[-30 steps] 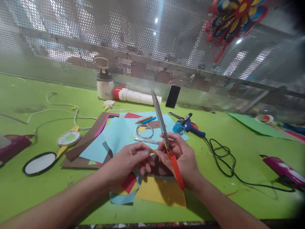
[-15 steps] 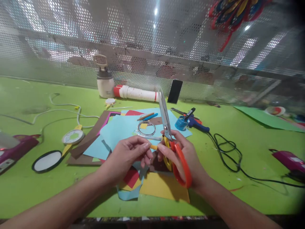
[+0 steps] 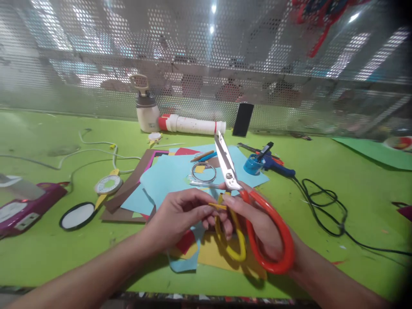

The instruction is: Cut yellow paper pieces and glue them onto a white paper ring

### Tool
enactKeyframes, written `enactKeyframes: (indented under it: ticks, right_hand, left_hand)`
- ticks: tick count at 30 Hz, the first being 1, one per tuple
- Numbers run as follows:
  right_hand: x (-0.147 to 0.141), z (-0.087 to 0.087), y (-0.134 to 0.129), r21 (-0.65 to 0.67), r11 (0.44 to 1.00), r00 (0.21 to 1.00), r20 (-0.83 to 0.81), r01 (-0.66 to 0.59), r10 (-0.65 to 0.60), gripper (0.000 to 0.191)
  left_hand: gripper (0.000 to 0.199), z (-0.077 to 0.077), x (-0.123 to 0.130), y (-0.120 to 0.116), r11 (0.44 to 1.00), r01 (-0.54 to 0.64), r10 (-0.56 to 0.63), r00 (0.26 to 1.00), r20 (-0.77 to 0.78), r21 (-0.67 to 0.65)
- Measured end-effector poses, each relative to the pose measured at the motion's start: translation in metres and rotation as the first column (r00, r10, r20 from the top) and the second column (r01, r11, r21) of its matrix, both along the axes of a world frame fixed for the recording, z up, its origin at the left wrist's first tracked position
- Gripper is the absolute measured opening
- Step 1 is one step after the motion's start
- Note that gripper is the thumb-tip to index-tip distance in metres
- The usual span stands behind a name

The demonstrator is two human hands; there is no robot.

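Between the fingertips of my left hand (image 3: 189, 210) is a small yellow paper piece (image 3: 218, 206). My right hand (image 3: 254, 214) pinches the other end of that piece and also holds large scissors (image 3: 230, 175), with one red and one yellow handle loop. The blades point away from me and are slightly apart. Below my hands lie a yellow sheet (image 3: 209, 253), a red scrap (image 3: 186, 241) and a curved light blue strip (image 3: 183, 264). Light blue sheets (image 3: 161, 174) spread out beyond them.
A metal ring (image 3: 204, 171) and pencils rest on the blue paper. Behind stand a sprayer bottle (image 3: 148, 116), a white tube (image 3: 193, 125) and a dark phone (image 3: 243, 119). Right are blue tape (image 3: 253, 165) and a corded glue gun (image 3: 280, 167); left, a purple power strip (image 3: 32, 210).
The scissors have turned, their handle loops swinging out lower and wider to the right. Both hands have shifted slightly right and down with the yellow piece. The view has moved a little.
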State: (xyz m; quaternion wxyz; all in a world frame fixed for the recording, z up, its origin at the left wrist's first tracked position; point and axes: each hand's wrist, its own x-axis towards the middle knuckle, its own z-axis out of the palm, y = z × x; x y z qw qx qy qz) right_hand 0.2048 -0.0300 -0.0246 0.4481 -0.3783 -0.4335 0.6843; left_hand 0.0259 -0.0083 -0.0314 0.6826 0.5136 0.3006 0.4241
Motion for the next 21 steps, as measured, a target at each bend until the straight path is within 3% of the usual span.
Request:
enactKeyframes:
  ticks: [6, 9, 12, 15, 21]
  right_hand:
    - [0.005, 0.002, -0.005, 0.085, 0.995, 0.991, 0.129, -0.05, 0.039, 0.03]
    - [0.005, 0.005, -0.005, 0.187, 0.982, 0.978, 0.21, -0.031, -0.009, 0.027]
    - [0.005, 0.008, -0.003, 0.276, 0.961, 0.957, 0.278, -0.003, -0.077, 0.023]
    - [0.002, 0.009, -0.001, 0.371, 0.929, 0.936, 0.323, 0.009, -0.138, 0.024]
    - [-0.005, -0.001, 0.001, 0.586, 0.809, 0.884, 0.355, 0.043, -0.304, 0.028]
  left_hand:
    - [0.011, 0.001, 0.003, 0.001, 1.0, -0.011, 0.011, 0.999, 0.034, -0.027]
    - [0.024, -0.002, 0.003, 0.003, 0.995, 0.025, -0.015, 0.995, 0.095, -0.101]
    - [0.02, -0.004, 0.001, 0.003, 0.974, 0.108, -0.079, 0.986, 0.145, -0.201]
    - [0.011, -0.003, 0.001, 0.001, 0.956, 0.16, -0.122, 0.98, 0.16, -0.247]
    - [0.014, -0.004, 0.005, 0.0, 0.967, 0.102, -0.086, 0.993, 0.075, -0.232]
